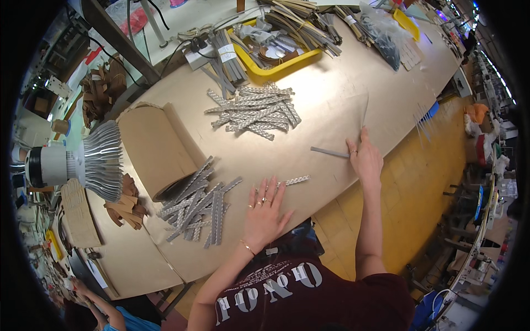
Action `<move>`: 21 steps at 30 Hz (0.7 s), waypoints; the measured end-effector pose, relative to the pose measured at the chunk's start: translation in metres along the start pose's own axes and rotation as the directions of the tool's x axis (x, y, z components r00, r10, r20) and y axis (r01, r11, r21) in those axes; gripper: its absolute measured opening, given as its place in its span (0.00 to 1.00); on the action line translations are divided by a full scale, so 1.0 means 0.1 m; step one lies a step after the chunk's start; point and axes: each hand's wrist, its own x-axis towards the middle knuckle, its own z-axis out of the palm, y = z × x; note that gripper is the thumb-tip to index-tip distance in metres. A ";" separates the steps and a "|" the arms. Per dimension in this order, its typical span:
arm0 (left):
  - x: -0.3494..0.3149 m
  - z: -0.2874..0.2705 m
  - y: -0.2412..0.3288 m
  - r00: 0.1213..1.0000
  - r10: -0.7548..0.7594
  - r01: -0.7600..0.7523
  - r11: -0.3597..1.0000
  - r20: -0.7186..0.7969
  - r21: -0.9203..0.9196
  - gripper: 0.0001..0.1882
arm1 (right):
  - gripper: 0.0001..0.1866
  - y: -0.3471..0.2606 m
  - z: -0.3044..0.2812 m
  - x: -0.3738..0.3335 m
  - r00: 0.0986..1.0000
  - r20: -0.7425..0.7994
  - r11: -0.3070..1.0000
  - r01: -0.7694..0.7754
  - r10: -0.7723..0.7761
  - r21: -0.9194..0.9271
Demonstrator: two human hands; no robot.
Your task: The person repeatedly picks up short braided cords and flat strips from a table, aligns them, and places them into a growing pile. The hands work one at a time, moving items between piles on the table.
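Note:
My left hand (266,208) lies flat near the table's front edge, fingers stretched out over one end of a short braided strip (298,180). The strip's pale free end sticks out to the right of the fingertips. Farther right, my right hand (366,160) has its thumb and fingers on the end of a narrow plain grey strip (327,151), which points left across the table. Its forefinger reaches forward. Left of my left hand is a loose heap of grey-backed braided strips (193,207). A second heap of braided strips (256,109) lies farther back.
A curved brown cardboard piece (157,143) stands at left beside a finned lamp (102,160). At the back, a yellow tray (276,73) holds strips and plastic. Bundles of strips (301,25) and a plastic bag (383,38) lie around it. Another person's arm (105,306) shows lower left.

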 end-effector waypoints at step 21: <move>0.00 -0.02 0.00 1.000 -0.001 0.001 1.000 -0.013 -0.029 0.39 | 0.28 -0.10 -0.18 0.16 0.992 0.079 0.993 -0.099 0.103 -0.058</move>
